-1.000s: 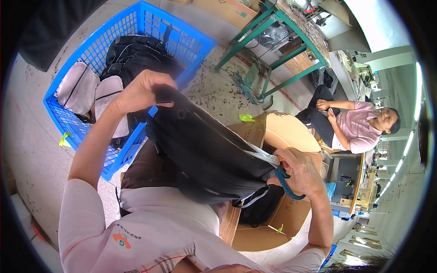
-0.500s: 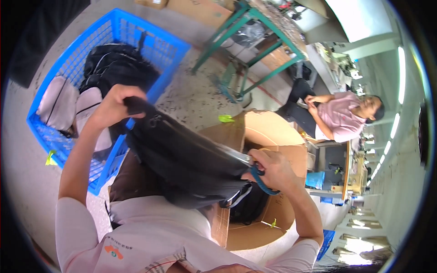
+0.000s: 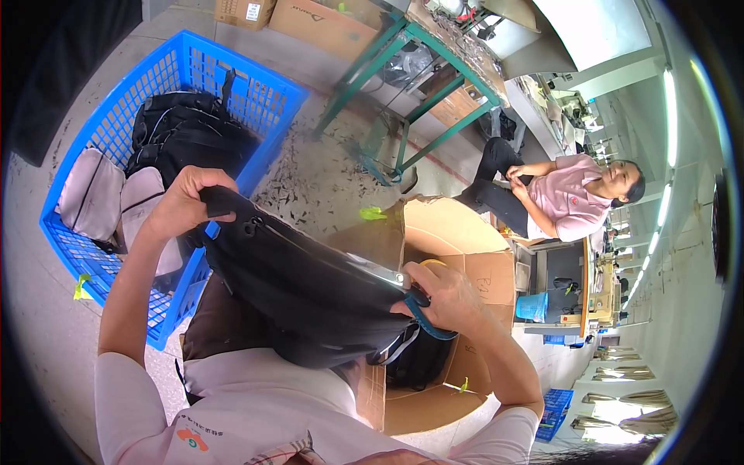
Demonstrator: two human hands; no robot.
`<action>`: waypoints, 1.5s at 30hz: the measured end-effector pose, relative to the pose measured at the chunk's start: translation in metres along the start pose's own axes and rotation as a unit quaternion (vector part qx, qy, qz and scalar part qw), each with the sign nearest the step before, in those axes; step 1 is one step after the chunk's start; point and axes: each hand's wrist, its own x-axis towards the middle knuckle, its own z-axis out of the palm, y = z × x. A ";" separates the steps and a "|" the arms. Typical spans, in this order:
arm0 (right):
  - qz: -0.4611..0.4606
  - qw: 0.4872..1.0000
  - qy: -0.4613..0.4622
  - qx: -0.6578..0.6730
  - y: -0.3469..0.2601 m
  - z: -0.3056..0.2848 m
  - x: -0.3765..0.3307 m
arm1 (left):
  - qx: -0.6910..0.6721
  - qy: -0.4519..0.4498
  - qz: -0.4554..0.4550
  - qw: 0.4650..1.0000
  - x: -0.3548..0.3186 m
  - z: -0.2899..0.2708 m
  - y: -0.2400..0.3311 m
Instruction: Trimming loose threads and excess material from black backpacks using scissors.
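Note:
A black fabric bag [image 3: 302, 287] with a zipper along its upper edge is stretched across my lap. My left hand [image 3: 190, 203] is closed, pinching a flap at the bag's left end. At the other end my right hand [image 3: 446, 294] is closed around scissors [image 3: 385, 273] with blue and yellow handles. Their silver blades point left and lie along the bag's top edge. Whether the blades touch the fabric I cannot tell. Beneath my right forearm stands an open cardboard box [image 3: 484, 283] with a black bag [image 3: 418, 358] inside.
On my left, a blue plastic basket [image 3: 66, 186] holds black backpacks [image 3: 190, 128] and pale pink pouches [image 3: 91, 194]. A green-framed table [image 3: 449, 48] stands beyond dark scraps on the floor. A seated person [image 3: 570, 198] in a pink shirt is at the right.
The view has shifted slightly, and both hands sit a little further left in it. The bag is still held between them, with the scissors along its top edge.

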 end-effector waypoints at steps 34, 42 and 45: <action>0.028 1.000 -0.008 0.002 -0.012 -0.003 0.016 | -0.013 -0.011 -0.021 1.000 -0.002 -0.001 0.003; 0.006 1.000 -0.004 0.024 -0.007 0.003 0.013 | -0.010 -0.014 -0.023 1.000 0.000 0.000 0.000; 0.010 1.000 -0.003 0.030 -0.006 0.005 0.012 | -0.010 -0.012 -0.026 1.000 0.000 0.000 -0.001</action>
